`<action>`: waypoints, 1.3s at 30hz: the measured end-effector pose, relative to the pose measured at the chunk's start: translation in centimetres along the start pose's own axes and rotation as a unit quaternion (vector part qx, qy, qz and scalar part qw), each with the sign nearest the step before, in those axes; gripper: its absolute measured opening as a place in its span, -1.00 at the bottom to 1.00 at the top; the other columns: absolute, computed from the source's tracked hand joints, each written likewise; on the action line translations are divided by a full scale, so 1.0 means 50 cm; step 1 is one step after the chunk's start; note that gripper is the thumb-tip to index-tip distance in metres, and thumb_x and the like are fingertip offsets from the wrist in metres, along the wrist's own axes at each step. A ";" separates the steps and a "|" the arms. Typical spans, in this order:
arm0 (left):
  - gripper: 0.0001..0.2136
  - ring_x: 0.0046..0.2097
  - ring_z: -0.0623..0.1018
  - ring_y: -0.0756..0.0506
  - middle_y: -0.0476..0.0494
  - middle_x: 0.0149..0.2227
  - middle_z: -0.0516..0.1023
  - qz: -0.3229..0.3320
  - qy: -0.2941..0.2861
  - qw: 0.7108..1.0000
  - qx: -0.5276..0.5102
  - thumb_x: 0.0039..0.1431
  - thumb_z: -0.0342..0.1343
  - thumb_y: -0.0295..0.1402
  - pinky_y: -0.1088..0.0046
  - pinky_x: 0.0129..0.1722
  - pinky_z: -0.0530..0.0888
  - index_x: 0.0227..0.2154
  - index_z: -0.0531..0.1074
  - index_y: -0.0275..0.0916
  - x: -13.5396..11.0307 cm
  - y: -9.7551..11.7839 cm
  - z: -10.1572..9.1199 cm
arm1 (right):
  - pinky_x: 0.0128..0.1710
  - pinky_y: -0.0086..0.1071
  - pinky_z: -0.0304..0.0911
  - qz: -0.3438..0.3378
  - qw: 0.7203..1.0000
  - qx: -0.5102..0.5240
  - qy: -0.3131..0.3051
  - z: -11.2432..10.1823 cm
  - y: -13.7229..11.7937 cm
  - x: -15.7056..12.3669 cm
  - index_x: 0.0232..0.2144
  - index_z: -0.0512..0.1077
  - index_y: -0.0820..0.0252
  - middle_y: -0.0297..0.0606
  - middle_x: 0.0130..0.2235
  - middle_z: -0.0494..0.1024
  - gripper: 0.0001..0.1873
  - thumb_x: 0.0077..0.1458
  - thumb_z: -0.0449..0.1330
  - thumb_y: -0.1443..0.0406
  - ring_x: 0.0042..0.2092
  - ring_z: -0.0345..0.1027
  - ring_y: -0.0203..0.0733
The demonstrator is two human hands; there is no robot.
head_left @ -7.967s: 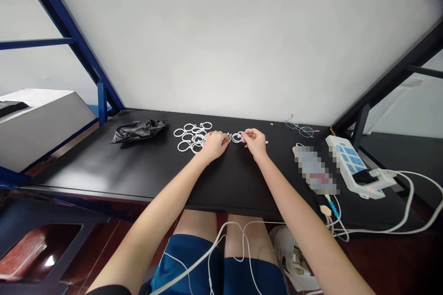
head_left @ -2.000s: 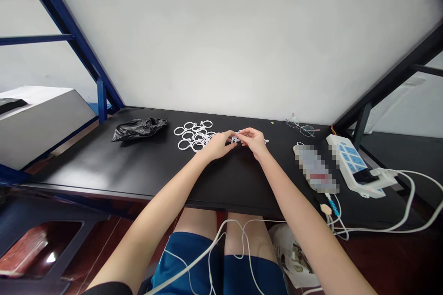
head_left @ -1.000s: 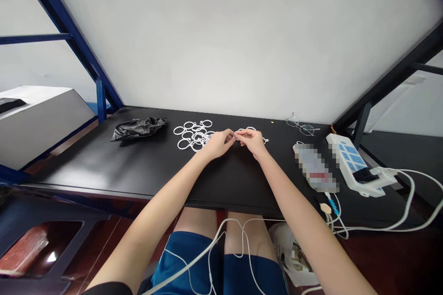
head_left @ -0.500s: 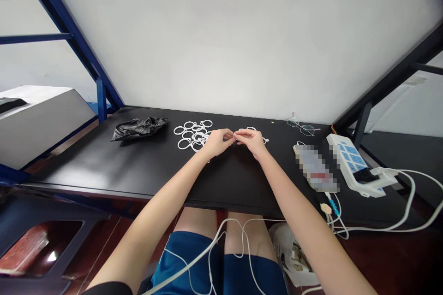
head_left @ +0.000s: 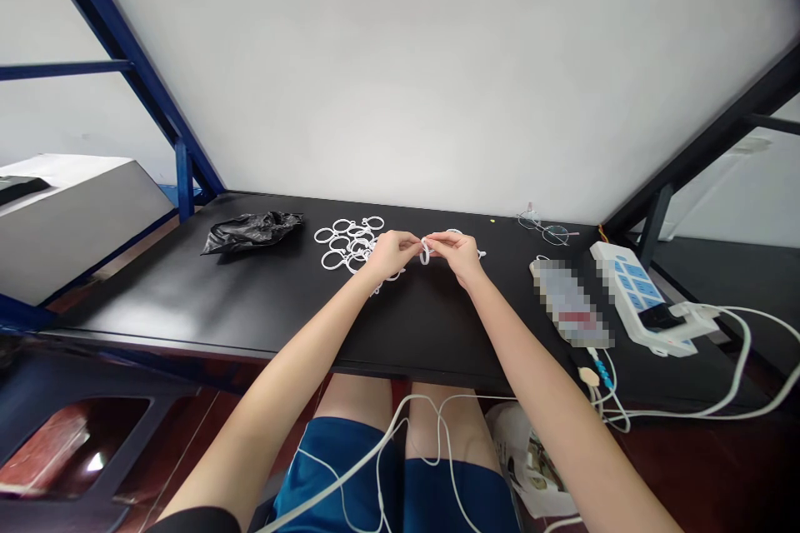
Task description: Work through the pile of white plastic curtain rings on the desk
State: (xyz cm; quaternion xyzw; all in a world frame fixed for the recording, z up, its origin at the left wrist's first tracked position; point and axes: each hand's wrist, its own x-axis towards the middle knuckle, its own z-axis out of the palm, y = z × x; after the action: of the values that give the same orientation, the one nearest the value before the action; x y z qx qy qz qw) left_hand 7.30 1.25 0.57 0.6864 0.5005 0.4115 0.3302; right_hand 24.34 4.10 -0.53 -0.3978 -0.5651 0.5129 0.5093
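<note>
A white plastic curtain ring (head_left: 425, 253) is held edge-on above the black table (head_left: 262, 312), pinched from both sides. My left hand (head_left: 393, 251) is closed on its left side, fingertips pressed together. On the other side my right hand (head_left: 459, 252) grips the same ring between thumb and fingers. A pile of white rings with small eyelets (head_left: 337, 243) lies to the left, partly behind my left hand. Behind my right hand, more white rings (head_left: 481, 254) show only in part.
A crumpled black plastic bag (head_left: 253, 231) lies at the left. Eyeglasses (head_left: 542, 226) rest near the wall. On the right are a phone (head_left: 572, 304), a power strip (head_left: 637, 296) and white cables (head_left: 737, 383). Cables also hang over my lap.
The ring between my hands now shows edge-on, and my fingertips are slightly farther apart. Both hands stay in nearly the same place.
</note>
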 end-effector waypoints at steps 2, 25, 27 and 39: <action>-0.81 -0.21 0.62 -0.11 -0.12 -0.30 0.65 -0.002 -0.004 1.000 -0.012 0.12 0.10 -0.28 0.42 -0.15 0.52 -0.35 0.55 -0.25 -0.001 0.001 0.000 | -0.26 -0.25 0.50 -0.001 1.000 0.000 -0.001 -0.001 0.002 0.001 -0.45 0.59 0.16 -0.21 -0.35 0.63 -0.65 -0.31 0.47 0.10 -0.27 0.54 -0.09; -0.79 -0.25 0.62 -0.11 -0.16 -0.36 0.63 -0.027 -0.017 0.976 -0.214 0.09 0.18 -0.26 0.27 -0.08 0.54 -0.36 0.52 -0.34 0.013 -0.012 0.007 | -0.10 -0.20 0.49 0.053 0.993 0.107 -0.009 -0.005 0.004 0.006 -0.43 0.55 0.18 -0.24 -0.38 0.64 -0.61 -0.39 0.53 0.20 -0.28 0.55 -0.13; -0.78 -0.25 0.62 -0.11 -0.16 -0.36 0.63 -0.028 -0.016 0.975 -0.221 0.08 0.19 -0.25 0.27 -0.08 0.54 -0.36 0.53 -0.34 0.012 -0.010 0.006 | -0.12 -0.21 0.50 0.059 0.992 0.111 -0.010 -0.005 -0.001 0.006 -0.43 0.55 0.18 -0.25 -0.38 0.64 -0.61 -0.39 0.53 0.20 -0.30 0.55 -0.14; -0.79 -0.30 0.61 -0.09 -0.19 -0.41 0.62 -0.047 -0.012 0.970 -0.240 0.05 0.24 -0.28 0.30 -0.10 0.52 -0.39 0.54 -0.38 0.006 0.006 0.000 | -0.21 -0.35 0.50 0.075 0.988 0.134 -0.022 -0.007 -0.006 0.004 -0.44 0.55 0.22 -0.23 -0.38 0.64 -0.66 -0.35 0.52 0.27 -0.31 0.56 -0.18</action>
State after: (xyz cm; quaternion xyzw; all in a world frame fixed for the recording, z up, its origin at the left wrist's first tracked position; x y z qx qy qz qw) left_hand 7.48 1.47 0.89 0.5677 0.4152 0.4952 0.5100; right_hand 24.69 4.32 -0.20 -0.3558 -0.4708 0.6292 0.5059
